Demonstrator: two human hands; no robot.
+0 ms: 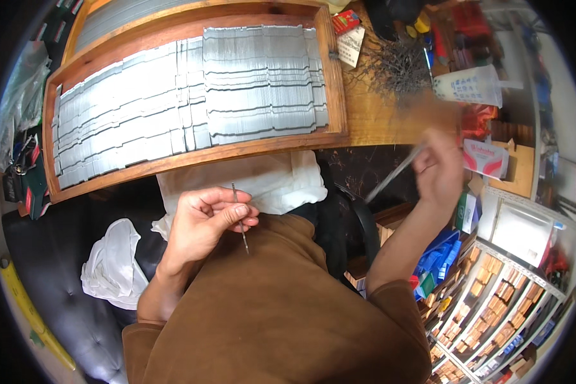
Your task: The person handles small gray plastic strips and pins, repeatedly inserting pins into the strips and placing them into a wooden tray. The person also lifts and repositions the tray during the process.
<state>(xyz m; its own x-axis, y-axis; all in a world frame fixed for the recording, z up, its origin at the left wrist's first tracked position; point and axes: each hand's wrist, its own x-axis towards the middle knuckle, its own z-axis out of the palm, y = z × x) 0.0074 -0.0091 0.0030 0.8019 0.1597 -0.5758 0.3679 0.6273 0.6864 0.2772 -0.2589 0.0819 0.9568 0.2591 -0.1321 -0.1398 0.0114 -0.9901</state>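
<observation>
Currently: rod (243, 235) near eight o'clock, pinched in left hand (201, 221), thumb to fingers; stick (393, 176) near three, blurred, pinched in right hand (439, 168); tray (331, 83) at eleven, mostly filled with strips (262, 83); finished and remaining counts, not evident.

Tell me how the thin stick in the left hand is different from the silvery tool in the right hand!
The thin stick looks dark; the silvery tool is paler. The stick points nearly up and down in the picture, while the tool slants up to the right. The stick looks fairly sharp; the tool is blurry. Both are long, narrow and held by one hand.
</observation>
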